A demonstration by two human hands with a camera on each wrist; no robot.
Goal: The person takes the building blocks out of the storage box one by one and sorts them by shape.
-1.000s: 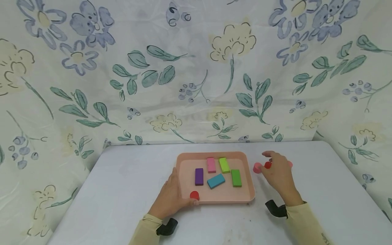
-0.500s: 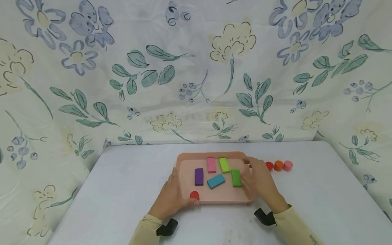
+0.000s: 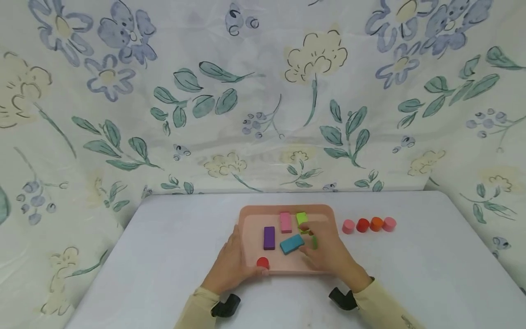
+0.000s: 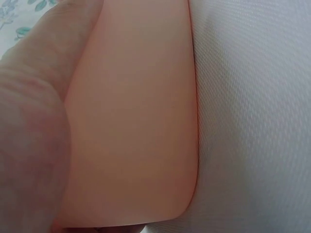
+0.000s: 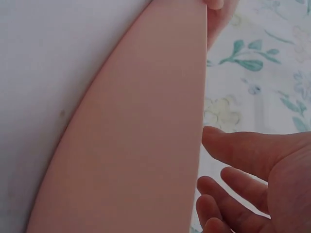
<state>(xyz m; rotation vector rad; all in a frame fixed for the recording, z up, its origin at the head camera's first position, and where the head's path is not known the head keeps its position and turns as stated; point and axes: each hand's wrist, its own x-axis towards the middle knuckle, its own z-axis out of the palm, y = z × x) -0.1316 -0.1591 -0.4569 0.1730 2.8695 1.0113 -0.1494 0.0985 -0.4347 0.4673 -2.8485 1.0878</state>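
Note:
A peach tray [image 3: 283, 266] lies on the table with several coloured blocks in it. My left hand [image 3: 228, 267] holds its near-left corner, thumb on the front rim and fingers along the side. Over the tray's right half hovers my right hand [image 3: 332, 250], fingers apart, nothing seen between them in the right wrist view. Its fingertips are close to the blue block [image 3: 292, 244] and partly cover the green block [image 3: 315, 242] and lime block [image 3: 302, 217]. A purple block [image 3: 269, 238], a pink block [image 3: 285, 222] and a red round piece [image 3: 263, 262] also lie inside.
Right of the tray stands a row of short cylinders: a pink one [image 3: 348, 226], a red one [image 3: 363, 225], an orange one [image 3: 376, 224] and another pink one [image 3: 389, 224]. Flowered cloth [image 3: 255, 114] hangs behind the white table [image 3: 185, 233].
My right hand has left the pink cylinder at the row's left end and moved left over the tray. The left hand has stayed on the tray's corner.

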